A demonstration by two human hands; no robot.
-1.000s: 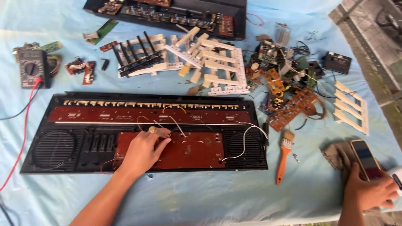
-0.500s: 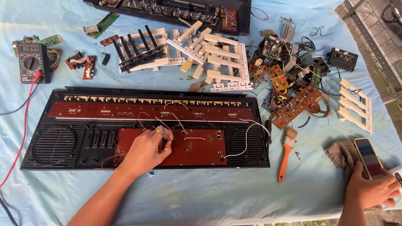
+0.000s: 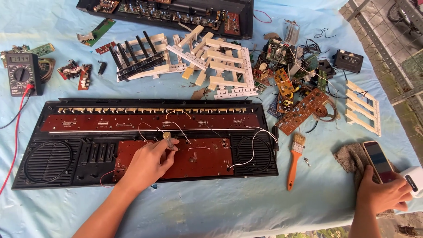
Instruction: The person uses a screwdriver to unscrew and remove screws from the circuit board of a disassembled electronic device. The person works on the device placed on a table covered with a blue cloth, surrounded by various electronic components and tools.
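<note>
An opened black keyboard casing point(image 3: 48, 156) lies across the table, with two reddish-brown circuit boards point(image 3: 202, 158) and thin white wires inside. My left hand point(image 3: 147, 163) rests on the lower board and grips a small screwdriver point(image 3: 168, 137) whose clear handle stands upright. My right hand point(image 3: 381, 194) lies at the table's right edge on a brown cloth point(image 3: 350, 158), curled around a smartphone point(image 3: 377, 161); a small white device point(image 3: 413, 180) sits just beside it.
An orange-handled brush point(image 3: 294, 163) lies right of the casing. Loose circuit boards and wires point(image 3: 299, 88) pile up at the upper right. White key strips point(image 3: 220, 66), black keys point(image 3: 136, 57), a multimeter point(image 3: 22, 74) with red lead, and a second black casing point(image 3: 176, 13) fill the back.
My left hand has shifted slightly on the lower board, now holding the screwdriver more upright. My right hand stays on the phone. The view has tilted a little.
</note>
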